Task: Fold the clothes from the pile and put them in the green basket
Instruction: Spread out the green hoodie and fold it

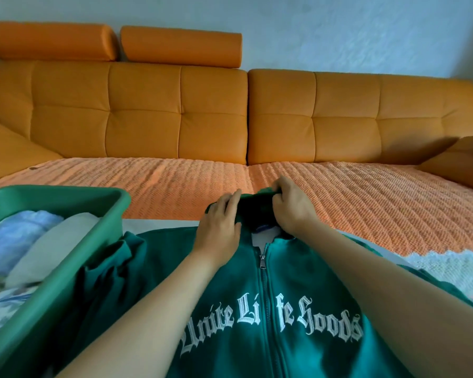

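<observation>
A dark green zip-up hoodie [298, 290] with white gothic lettering lies front side up right in front of me, its zipper closed. Its hood is bunched at the far end, on the edge of the sofa seat. My left hand [220, 227] rests flat on the collar and left shoulder of the hoodie. My right hand [291, 207] pinches the bunched hood fabric. The green basket [104, 214] stands at the left, touching the hoodie's left sleeve. Inside it lie folded clothes: a light blue piece [14, 236] and a pale grey-white piece [52, 252].
An orange sofa [175, 110] fills the back, its seat under an orange textured cover [366, 203]. A brown cushion [459, 162] sits at the right end. A white knitted cloth [453, 271] lies at the right, beside the hoodie.
</observation>
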